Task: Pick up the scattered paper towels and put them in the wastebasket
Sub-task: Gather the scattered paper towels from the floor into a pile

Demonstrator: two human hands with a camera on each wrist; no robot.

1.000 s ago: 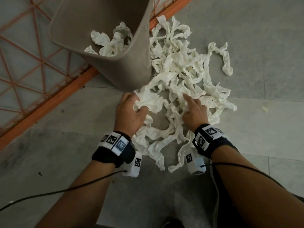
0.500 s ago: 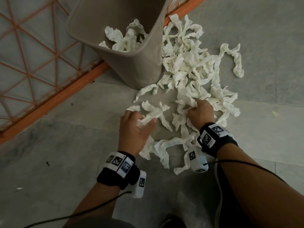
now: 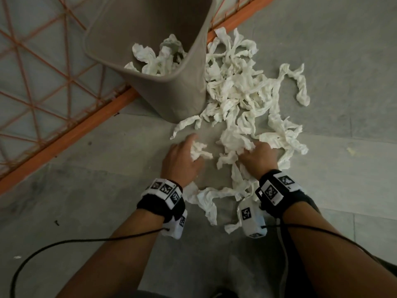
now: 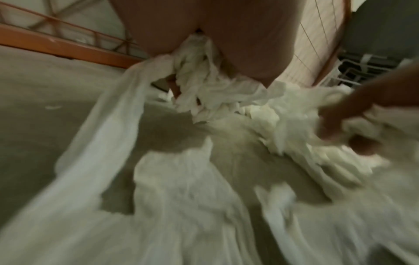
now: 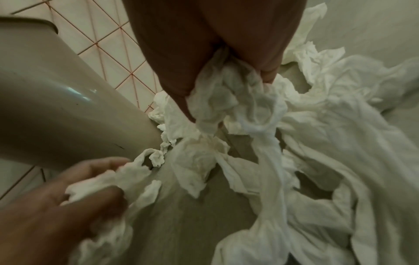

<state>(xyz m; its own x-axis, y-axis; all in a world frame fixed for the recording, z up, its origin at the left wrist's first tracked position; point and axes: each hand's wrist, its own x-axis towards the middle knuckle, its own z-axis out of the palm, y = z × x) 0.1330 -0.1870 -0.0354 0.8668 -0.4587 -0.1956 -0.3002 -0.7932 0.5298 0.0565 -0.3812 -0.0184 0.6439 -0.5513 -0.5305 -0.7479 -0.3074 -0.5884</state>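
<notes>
The crumpled white paper towels [image 3: 240,97] lie in a loose, tangled heap on the grey stone floor [image 3: 343,61], spread from the foot of the wastebasket out toward the person, with twisted strips trailing off on the far right side and a few more lying between the two wrists. Some of the same white towels already sit inside the tall taupe plastic wastebasket [image 3: 163,87], which stands at the heap's left edge, touching the nearest towels and set against the orange metal rail [image 3: 64,134] that crosses the floor diagonally. The left hand [image 3: 182,160] is down at the near-left fringe of the heap with its fingers curled round a small wad of towel — the left wrist view shows the crumpled paper bunched between thumb and fingers, a long strip hanging from it. The right hand [image 3: 257,157] is just beside it, at the near middle of the heap, its fingers dug in and closed on a bunch of towels; in the right wrist view the paper is gathered tightly in its grip, with strips trailing down to the floor. Both wrists wear black bands [image 3: 161,204] carrying white blocks printed with black square markers, and thin black cables [image 3: 86,240] run back along the forearms. Beyond the rail, an orange wire lattice [image 3: 36,67] covers pale tiles.
</notes>
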